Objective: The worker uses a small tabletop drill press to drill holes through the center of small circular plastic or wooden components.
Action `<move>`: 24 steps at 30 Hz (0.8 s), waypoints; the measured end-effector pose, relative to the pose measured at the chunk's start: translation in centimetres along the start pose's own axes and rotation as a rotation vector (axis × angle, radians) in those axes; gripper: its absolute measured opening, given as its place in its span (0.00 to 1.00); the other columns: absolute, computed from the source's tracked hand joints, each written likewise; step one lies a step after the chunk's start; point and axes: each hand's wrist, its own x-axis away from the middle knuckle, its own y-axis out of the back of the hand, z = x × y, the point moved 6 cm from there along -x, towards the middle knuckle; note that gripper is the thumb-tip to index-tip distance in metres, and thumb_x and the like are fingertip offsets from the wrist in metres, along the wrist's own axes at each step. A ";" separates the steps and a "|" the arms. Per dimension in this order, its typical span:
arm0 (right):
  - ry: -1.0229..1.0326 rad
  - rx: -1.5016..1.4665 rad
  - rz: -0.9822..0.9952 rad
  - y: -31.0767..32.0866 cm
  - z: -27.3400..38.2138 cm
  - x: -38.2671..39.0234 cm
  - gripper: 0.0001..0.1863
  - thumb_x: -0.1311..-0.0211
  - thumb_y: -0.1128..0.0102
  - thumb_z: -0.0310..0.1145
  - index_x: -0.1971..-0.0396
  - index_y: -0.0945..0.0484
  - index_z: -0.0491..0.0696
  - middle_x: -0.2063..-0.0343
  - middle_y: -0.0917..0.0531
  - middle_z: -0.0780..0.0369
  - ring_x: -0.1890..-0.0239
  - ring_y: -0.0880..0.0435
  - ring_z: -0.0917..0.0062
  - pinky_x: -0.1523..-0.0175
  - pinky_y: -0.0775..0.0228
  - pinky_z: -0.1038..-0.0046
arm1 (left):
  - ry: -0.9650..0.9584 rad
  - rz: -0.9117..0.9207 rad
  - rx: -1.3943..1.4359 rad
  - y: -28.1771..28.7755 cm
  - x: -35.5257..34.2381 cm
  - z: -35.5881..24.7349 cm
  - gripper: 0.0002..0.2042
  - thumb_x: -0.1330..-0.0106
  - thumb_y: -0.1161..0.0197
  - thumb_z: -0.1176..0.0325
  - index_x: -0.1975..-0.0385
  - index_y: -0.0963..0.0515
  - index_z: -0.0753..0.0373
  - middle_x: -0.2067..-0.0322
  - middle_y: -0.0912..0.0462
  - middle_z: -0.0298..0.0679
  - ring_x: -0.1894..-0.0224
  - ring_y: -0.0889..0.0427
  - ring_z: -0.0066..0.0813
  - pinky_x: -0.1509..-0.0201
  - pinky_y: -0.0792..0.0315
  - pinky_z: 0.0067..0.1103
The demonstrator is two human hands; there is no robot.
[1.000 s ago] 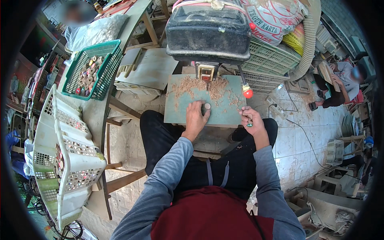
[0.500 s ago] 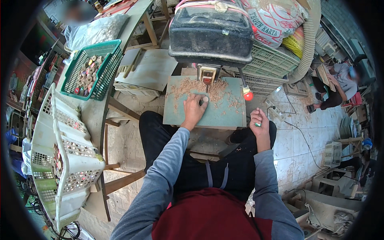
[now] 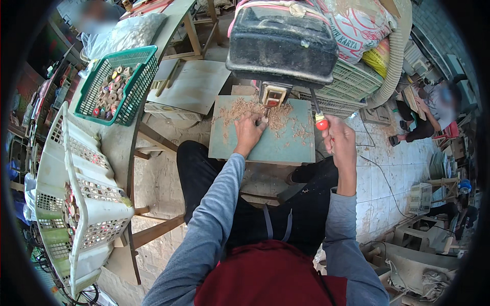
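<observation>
My left hand (image 3: 248, 131) rests on the green-grey board (image 3: 224, 143) of a drill press, pinching a small round wooden piece (image 3: 265, 119). Right above that piece is the bit (image 3: 266, 109); whether they touch I cannot tell. My right hand (image 3: 341, 142) is raised at the lever's red ball knob (image 3: 322, 124), its fingers curled against it. A bit of red shows between those fingers, too small to name. Wood shavings (image 3: 240, 108) lie around the bit. The black drill head (image 3: 280, 48) hangs over the board.
Left, a table (image 3: 122, 148) bears a green basket (image 3: 94, 120) of small wooden pieces and a clear bag (image 3: 135, 33). A white crate (image 3: 102, 204) leans nearby. Sacks (image 3: 357, 23) and a ribbed hose (image 3: 394, 66) stand behind. Another person (image 3: 434, 109) sits far right; a cable crosses the floor.
My right hand has risen from my lap to the lever's red knob. My left hand has slid the wooden piece slightly farther off, under the bit. The view has shifted a little.
</observation>
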 end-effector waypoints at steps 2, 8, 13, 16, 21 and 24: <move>-0.007 0.412 -0.008 -1.0 1.3 -0.1 0.21 0.29 0.41 0.44 0.51 0.18 0.41 0.76 0.21 0.68 0.81 0.28 0.90 0.77 0.39 0.83 | -0.008 -0.020 0.012 0.0 0.1 0.1 0.15 0.44 0.28 0.58 0.59 0.14 0.55 0.64 0.19 0.34 0.55 0.22 0.35 0.48 0.39 0.35; 0.146 0.742 0.068 -0.4 -1.0 -2.9 0.23 0.36 0.35 0.43 0.53 0.18 0.38 0.70 0.13 0.57 0.69 0.16 0.76 0.60 0.26 0.73 | -0.030 -0.053 -0.013 0.0 0.0 -0.3 0.15 0.44 0.28 0.57 0.60 0.14 0.55 0.65 0.20 0.34 0.57 0.22 0.34 0.50 0.39 0.35; 0.091 0.816 -0.023 0.0 -4.6 -6.7 0.29 0.39 0.33 0.46 0.48 0.20 0.37 0.60 0.14 0.46 0.57 0.12 0.63 0.51 0.25 0.69 | -0.042 -0.086 -0.049 0.4 0.1 -0.5 0.15 0.44 0.28 0.56 0.60 0.14 0.56 0.66 0.20 0.35 0.57 0.23 0.35 0.51 0.39 0.35; 0.147 0.827 -0.034 -0.1 -4.8 -8.0 0.30 0.40 0.34 0.47 0.47 0.21 0.36 0.54 0.16 0.43 0.51 0.13 0.59 0.46 0.25 0.68 | -0.034 -0.060 -0.021 0.4 0.1 -0.7 0.16 0.43 0.29 0.55 0.59 0.14 0.56 0.65 0.20 0.36 0.56 0.23 0.36 0.51 0.39 0.35; 0.194 0.847 -0.024 0.3 -5.7 -9.5 0.31 0.39 0.34 0.46 0.46 0.22 0.36 0.50 0.18 0.43 0.49 0.15 0.57 0.43 0.26 0.68 | -0.031 -0.035 -0.025 0.6 0.2 -0.9 0.17 0.43 0.29 0.55 0.57 0.14 0.57 0.63 0.19 0.38 0.56 0.23 0.37 0.51 0.38 0.35; 0.238 0.796 -0.043 0.1 -5.4 -9.7 0.31 0.40 0.33 0.46 0.45 0.22 0.36 0.52 0.16 0.43 0.49 0.14 0.57 0.44 0.26 0.68 | -0.029 -0.056 -0.049 0.8 0.2 -1.0 0.13 0.40 0.31 0.56 0.62 0.14 0.56 0.64 0.20 0.38 0.55 0.23 0.38 0.49 0.38 0.35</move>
